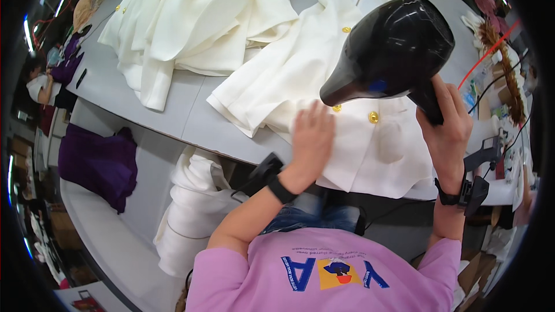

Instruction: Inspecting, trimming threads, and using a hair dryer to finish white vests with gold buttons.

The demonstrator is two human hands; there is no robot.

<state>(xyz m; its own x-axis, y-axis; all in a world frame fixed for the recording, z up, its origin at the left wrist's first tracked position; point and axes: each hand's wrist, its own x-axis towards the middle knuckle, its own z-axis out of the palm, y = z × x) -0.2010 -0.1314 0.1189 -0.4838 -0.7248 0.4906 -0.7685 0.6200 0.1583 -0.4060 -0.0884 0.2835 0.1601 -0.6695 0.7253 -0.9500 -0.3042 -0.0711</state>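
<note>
My right hand is wrapped round the handle of a black hair dryer, held above the table with its nozzle pointing left and down. Beneath it lies a white jacket with gold buttons. A darker, damp-looking patch shows on the cloth right of the buttons. My left hand lies flat on the jacket just below the nozzle, fingers stretched out and holding nothing. Part of the jacket is hidden behind the dryer.
More white garments are heaped at the table's far left. A black pen lies near the left edge of the grey table. Purple cloth and a white bundle are below the front edge. Another person is at far left.
</note>
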